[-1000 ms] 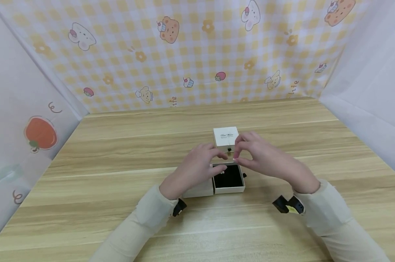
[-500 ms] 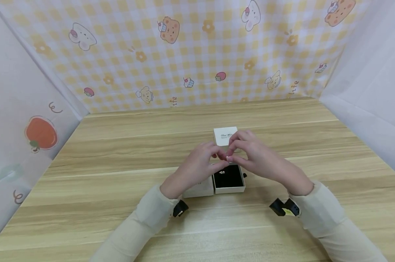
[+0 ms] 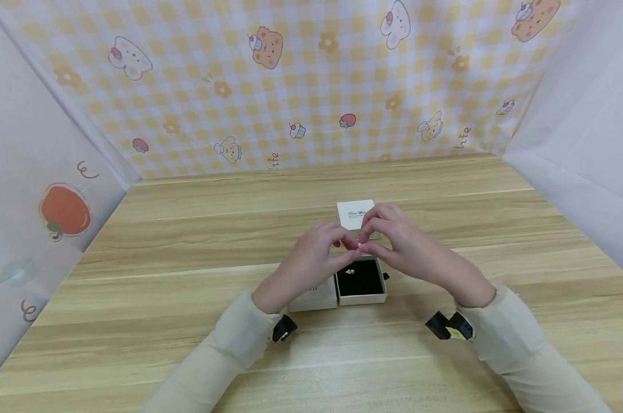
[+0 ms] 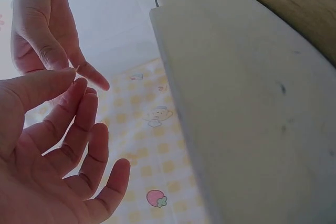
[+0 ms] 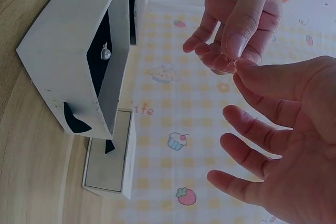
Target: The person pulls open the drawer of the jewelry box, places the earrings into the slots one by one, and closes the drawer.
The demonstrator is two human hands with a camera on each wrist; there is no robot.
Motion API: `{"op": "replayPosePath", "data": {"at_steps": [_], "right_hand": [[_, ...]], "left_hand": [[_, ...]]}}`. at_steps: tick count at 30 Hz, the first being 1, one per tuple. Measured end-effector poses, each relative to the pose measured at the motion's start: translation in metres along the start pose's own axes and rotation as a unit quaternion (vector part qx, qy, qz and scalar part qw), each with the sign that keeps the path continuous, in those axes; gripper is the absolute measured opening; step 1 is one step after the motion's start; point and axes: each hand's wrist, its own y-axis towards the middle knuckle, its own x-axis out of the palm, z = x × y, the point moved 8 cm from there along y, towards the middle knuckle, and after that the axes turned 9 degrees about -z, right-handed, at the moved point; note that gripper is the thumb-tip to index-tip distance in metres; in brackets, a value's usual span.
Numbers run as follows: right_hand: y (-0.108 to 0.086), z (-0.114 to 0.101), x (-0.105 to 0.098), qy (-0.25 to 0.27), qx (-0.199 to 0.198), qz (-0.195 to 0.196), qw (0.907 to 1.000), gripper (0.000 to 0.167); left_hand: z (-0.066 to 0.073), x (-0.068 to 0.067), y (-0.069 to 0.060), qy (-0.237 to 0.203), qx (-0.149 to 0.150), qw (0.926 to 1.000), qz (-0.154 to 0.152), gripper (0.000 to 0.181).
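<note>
Above the open drawer of a white jewellery box, my left hand and right hand meet at the fingertips. Between them is a tiny shiny earring, pinched by thumb and finger of each hand; its shape is mostly covered by the fingertips. In the right wrist view, the other fingers of my right hand are spread and loosely bent. A pearl-like earring sits on the black lining inside the drawer. The box's white sleeve lies left of the drawer, partly behind my left hand.
Behind my hands a second white box with printed lettering stands closed, partly covered by my right fingers. A black pull tab sticks out from the drawer's right side. A patterned cloth hangs behind the wooden table.
My right hand, pinching the small earring, has moved left to meet my left fingertips. My left fingers have closed onto the piece. The boxes have not moved.
</note>
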Motion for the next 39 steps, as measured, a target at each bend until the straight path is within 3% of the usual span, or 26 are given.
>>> {"op": "replayPosePath", "data": {"at_steps": [6, 16, 25, 32, 39], "right_hand": [[0.000, 0.001, 0.001, -0.016, 0.000, -0.003, 0.9999, 0.007], [0.000, 0.003, 0.003, -0.034, 0.020, -0.016, 0.9991, 0.009], [0.001, -0.005, 0.005, -0.090, -0.005, 0.006, 0.9959, 0.010], [0.003, -0.004, 0.013, -0.114, 0.002, -0.008, 0.9935, 0.009], [0.004, -0.004, 0.019, -0.130, -0.009, 0.010, 0.9914, 0.013]], "left_hand": [[-0.001, -0.002, -0.001, 0.016, -0.005, 0.9999, 0.004, 0.008], [0.000, -0.003, -0.001, 0.078, -0.017, 0.9968, 0.008, 0.007], [0.000, 0.001, -0.001, 0.126, -0.018, 0.9918, -0.001, 0.008], [0.000, 0.001, -0.001, 0.132, -0.011, 0.9911, 0.006, 0.009], [0.000, -0.001, -0.003, 0.122, -0.008, 0.9923, 0.017, 0.009]]}}
